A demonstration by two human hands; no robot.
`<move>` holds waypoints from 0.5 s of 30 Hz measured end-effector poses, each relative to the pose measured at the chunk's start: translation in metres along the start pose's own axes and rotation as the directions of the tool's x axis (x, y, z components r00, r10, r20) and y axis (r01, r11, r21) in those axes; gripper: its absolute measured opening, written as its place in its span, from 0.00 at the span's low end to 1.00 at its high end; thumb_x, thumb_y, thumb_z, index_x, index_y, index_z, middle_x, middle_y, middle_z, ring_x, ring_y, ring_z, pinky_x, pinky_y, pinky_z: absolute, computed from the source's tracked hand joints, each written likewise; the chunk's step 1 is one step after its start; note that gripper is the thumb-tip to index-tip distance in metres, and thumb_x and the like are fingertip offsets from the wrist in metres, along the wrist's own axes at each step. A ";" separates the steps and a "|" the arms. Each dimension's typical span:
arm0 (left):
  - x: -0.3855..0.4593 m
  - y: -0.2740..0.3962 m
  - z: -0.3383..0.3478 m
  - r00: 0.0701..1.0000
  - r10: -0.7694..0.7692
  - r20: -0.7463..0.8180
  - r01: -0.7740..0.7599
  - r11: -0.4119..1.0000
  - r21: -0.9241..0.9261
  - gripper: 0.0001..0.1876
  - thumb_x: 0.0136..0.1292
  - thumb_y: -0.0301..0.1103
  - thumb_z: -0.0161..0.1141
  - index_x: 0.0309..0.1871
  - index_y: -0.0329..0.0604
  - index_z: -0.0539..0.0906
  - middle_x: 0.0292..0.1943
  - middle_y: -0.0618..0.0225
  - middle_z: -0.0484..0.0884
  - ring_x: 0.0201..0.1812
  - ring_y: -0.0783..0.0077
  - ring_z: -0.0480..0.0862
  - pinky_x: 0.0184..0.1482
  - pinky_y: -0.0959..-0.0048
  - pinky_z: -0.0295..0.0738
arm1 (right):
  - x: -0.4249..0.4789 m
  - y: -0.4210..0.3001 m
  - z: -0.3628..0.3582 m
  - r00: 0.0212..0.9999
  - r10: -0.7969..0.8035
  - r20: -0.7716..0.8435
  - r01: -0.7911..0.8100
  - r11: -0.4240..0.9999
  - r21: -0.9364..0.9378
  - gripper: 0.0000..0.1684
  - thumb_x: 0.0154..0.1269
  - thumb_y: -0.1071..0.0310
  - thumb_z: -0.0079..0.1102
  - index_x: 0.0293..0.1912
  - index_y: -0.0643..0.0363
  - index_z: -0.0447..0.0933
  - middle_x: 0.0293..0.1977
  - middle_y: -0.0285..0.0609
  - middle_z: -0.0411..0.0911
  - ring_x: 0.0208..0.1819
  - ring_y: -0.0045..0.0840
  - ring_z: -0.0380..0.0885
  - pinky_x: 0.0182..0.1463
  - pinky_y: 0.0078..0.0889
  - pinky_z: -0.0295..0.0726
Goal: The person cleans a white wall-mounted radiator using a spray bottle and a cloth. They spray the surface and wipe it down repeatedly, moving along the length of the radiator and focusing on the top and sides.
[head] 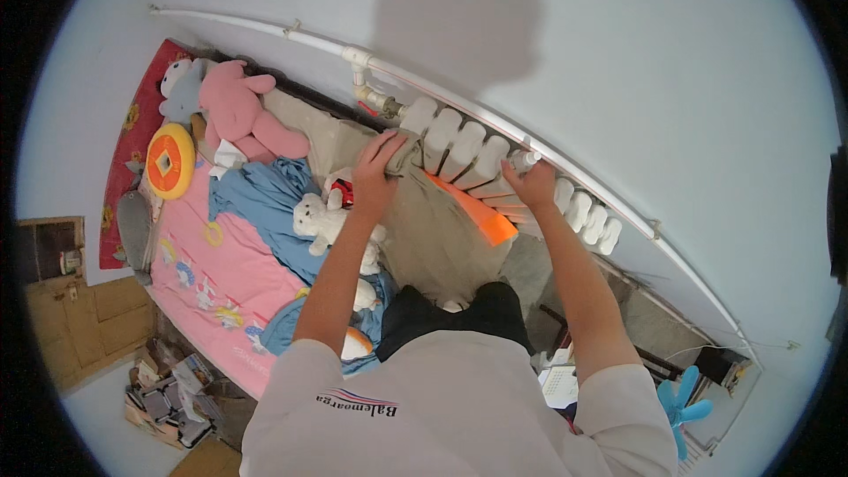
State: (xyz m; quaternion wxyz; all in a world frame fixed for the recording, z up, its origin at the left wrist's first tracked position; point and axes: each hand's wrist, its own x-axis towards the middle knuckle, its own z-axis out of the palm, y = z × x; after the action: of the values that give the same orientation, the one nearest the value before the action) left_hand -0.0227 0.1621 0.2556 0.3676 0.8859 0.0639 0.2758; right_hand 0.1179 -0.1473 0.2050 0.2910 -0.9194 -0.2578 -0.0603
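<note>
My left hand [376,169] rests on a rolled edge of the grey-brown cloth [437,232], beside the first sections of a white radiator [442,136]; whether its fingers grip the cloth is not clear. In my right hand [533,182], over the radiator's middle, is a small clear bottle with a white cap [525,160]. An orange strip [493,222] lies along the cloth's edge against the radiator. Just left of my left forearm lies a white plush toy [319,218], with a red item [341,192] beside it.
A white pipe [450,103] runs along the wall above the radiator, with a valve [392,106] at its left end. The bed holds a pink sheet [218,265], a blue cloth [265,192], a pink plush toy [232,103] and a round yellow-orange cushion [170,175]. A blue fan [681,407] stands at lower right.
</note>
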 end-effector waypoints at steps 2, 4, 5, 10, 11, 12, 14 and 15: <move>0.019 -0.009 -0.007 0.984 0.160 0.078 -0.169 0.978 0.123 0.35 0.41 0.13 0.62 0.58 0.51 0.84 0.59 0.64 0.80 0.58 0.54 0.79 0.58 0.62 0.78 | 0.001 0.003 0.001 1.000 0.016 0.019 -0.016 0.999 -0.028 0.34 0.57 0.44 0.69 0.54 0.59 0.79 0.44 0.53 0.82 0.49 0.50 0.81 0.54 0.49 0.79; 0.029 -0.025 -0.007 0.951 0.269 0.150 -0.298 0.926 0.230 0.36 0.40 0.14 0.64 0.58 0.52 0.84 0.59 0.68 0.80 0.60 0.57 0.78 0.57 0.61 0.78 | 0.004 -0.015 -0.008 0.999 0.046 0.028 -0.047 0.999 0.022 0.34 0.57 0.43 0.70 0.54 0.58 0.79 0.44 0.53 0.82 0.48 0.50 0.81 0.54 0.49 0.80; 0.030 -0.030 -0.006 0.941 0.276 0.195 -0.321 0.910 0.263 0.35 0.40 0.15 0.64 0.57 0.52 0.84 0.59 0.70 0.80 0.60 0.57 0.78 0.57 0.62 0.79 | 0.006 -0.021 -0.010 0.997 0.063 0.033 -0.064 0.997 0.045 0.34 0.56 0.43 0.70 0.54 0.57 0.79 0.44 0.53 0.82 0.48 0.50 0.81 0.53 0.49 0.80; 0.045 -0.042 0.009 0.894 0.332 0.300 -0.407 0.883 0.234 0.31 0.45 0.18 0.63 0.57 0.54 0.84 0.58 0.74 0.80 0.57 0.61 0.78 0.54 0.64 0.80 | 0.001 -0.011 -0.011 0.996 0.086 0.014 -0.086 0.996 0.026 0.35 0.55 0.41 0.70 0.53 0.57 0.79 0.44 0.54 0.82 0.48 0.51 0.81 0.54 0.50 0.79; 0.048 -0.045 0.011 0.890 0.333 0.311 -0.415 0.876 0.247 0.31 0.46 0.18 0.62 0.57 0.54 0.83 0.57 0.74 0.80 0.56 0.61 0.79 0.54 0.63 0.80 | 0.002 -0.013 -0.012 0.996 0.085 0.009 -0.085 0.996 0.036 0.35 0.55 0.41 0.70 0.52 0.58 0.79 0.44 0.54 0.82 0.48 0.51 0.81 0.54 0.49 0.79; 0.055 -0.044 0.016 0.886 0.338 0.317 -0.423 0.869 0.258 0.30 0.47 0.19 0.61 0.57 0.55 0.83 0.57 0.74 0.80 0.56 0.61 0.79 0.53 0.63 0.80 | 0.003 -0.016 -0.015 0.996 0.089 0.002 -0.089 0.996 0.030 0.35 0.54 0.41 0.70 0.52 0.58 0.79 0.44 0.54 0.82 0.48 0.51 0.81 0.53 0.49 0.79; 0.067 -0.042 0.024 0.883 0.332 0.332 -0.428 0.860 0.278 0.29 0.48 0.19 0.60 0.57 0.55 0.84 0.55 0.74 0.80 0.55 0.61 0.79 0.53 0.62 0.80 | 0.004 -0.022 -0.016 0.995 0.095 -0.012 -0.095 0.995 0.020 0.35 0.54 0.40 0.70 0.50 0.58 0.79 0.44 0.54 0.82 0.48 0.51 0.81 0.53 0.49 0.79; 0.074 -0.040 0.030 0.882 0.327 0.338 -0.427 0.859 0.284 0.29 0.49 0.20 0.60 0.56 0.56 0.84 0.55 0.74 0.80 0.54 0.61 0.79 0.53 0.62 0.80 | 0.003 -0.018 -0.015 0.995 0.103 0.001 -0.103 0.994 0.022 0.35 0.54 0.40 0.70 0.50 0.58 0.79 0.44 0.54 0.82 0.48 0.51 0.81 0.53 0.49 0.79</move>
State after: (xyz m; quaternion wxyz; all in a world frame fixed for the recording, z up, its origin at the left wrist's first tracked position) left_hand 0.0587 0.1961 0.2436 0.1474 0.9617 -0.1166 0.1997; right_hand 0.1114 -0.1420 0.2268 0.3037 -0.9282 -0.2107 -0.0427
